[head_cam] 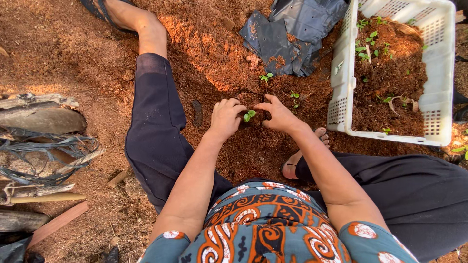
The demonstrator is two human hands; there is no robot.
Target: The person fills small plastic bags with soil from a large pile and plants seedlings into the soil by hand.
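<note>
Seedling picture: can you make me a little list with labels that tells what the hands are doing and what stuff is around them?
left hand: fingers curled, pressing soil beside the seedling
right hand: fingers on the soil at the seedling's other side
seedling: small, green, upright between both hands
soil: reddish-brown, loose, covers the ground
black bags: crumpled pile behind the hands
white crate: on the right, holds soil and more small seedlings
loose seedlings: two lying on the soil nearby

Plant nursery: soil, seedling crate
</note>
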